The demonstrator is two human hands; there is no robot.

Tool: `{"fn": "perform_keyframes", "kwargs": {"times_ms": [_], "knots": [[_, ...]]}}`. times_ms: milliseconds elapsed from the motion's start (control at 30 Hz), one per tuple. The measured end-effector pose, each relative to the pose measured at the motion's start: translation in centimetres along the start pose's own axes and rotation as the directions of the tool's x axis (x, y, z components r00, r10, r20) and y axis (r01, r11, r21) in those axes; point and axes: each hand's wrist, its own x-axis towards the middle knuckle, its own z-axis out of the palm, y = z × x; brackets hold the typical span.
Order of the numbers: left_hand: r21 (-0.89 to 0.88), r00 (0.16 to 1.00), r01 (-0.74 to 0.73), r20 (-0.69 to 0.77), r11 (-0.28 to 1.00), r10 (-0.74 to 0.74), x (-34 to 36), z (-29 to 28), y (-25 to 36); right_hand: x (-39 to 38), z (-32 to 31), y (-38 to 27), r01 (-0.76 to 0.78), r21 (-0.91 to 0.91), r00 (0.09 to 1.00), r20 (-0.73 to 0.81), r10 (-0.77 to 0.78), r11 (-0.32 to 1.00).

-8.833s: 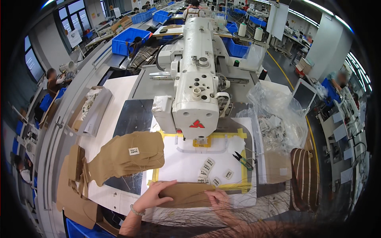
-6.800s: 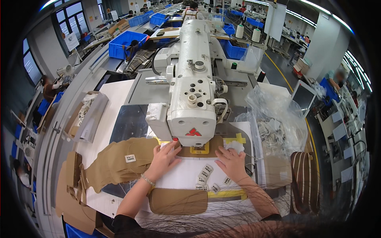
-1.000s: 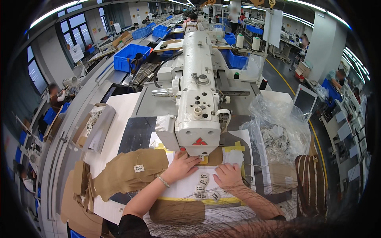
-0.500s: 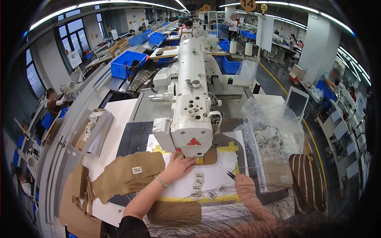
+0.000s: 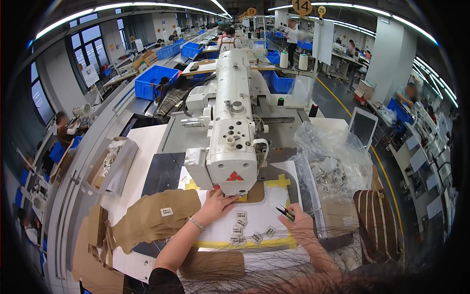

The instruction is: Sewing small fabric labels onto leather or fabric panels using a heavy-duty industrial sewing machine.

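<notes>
My left hand (image 5: 218, 207) lies with outstretched fingers on the white sewing template (image 5: 223, 230); its fingertips reach under the head of the sewing machine (image 5: 234, 164), which partly hides them. Beside those fingertips, a brown fabric piece (image 5: 255, 193) shows beneath the machine head. My right hand (image 5: 300, 224) is closed around dark thread snips (image 5: 285, 212), whose pointed tips stand apart and face up and left over the template. Between my hands lie several small white labels (image 5: 237, 230) with dark print.
Left of my forearm lie brown fabric pieces (image 5: 159, 213), the top one bearing a label. A box (image 5: 115, 169) of pale pieces stands farther left. At right are a clear plastic bag (image 5: 333, 161) over a carton and striped brown fabric (image 5: 379, 225). A blue bin (image 5: 154, 82) stands behind.
My right hand has turned and shifted slightly left and up, so more of the snips shows. My left hand stays at the machine head. The whole view has shifted slightly.
</notes>
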Motion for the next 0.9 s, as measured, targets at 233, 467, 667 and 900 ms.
{"fn": "perform_keyframes", "kwargs": {"times_ms": [233, 467, 667, 900], "knots": [[-0.044, 0.893, 0.439, 0.129, 0.898, -0.430, -0.5, -2.2, -1.8, 5.7, 3.6, 2.2, 0.338, -0.133, 0.941, 0.081, -0.330, 0.932], [-0.016, 0.890, 0.440, -0.122, 0.898, -0.438, -0.3, -1.5, -2.0, 8.7, 6.3, 2.7, 0.398, -0.189, 0.916, 0.142, -0.376, 0.898], [-0.171, 0.883, 0.453, -0.047, 0.875, -0.466, 0.2, -0.5, 0.3, 8.6, 6.0, 2.2, 0.348, -0.249, 0.932, 0.193, -0.306, 0.904], [-0.629, 0.762, 0.539, 0.081, 0.560, -0.642, 0.0, 1.5, -0.8, 9.3, 7.3, 3.9, 0.439, -0.273, 0.898, 0.109, -0.426, 0.856]]}}
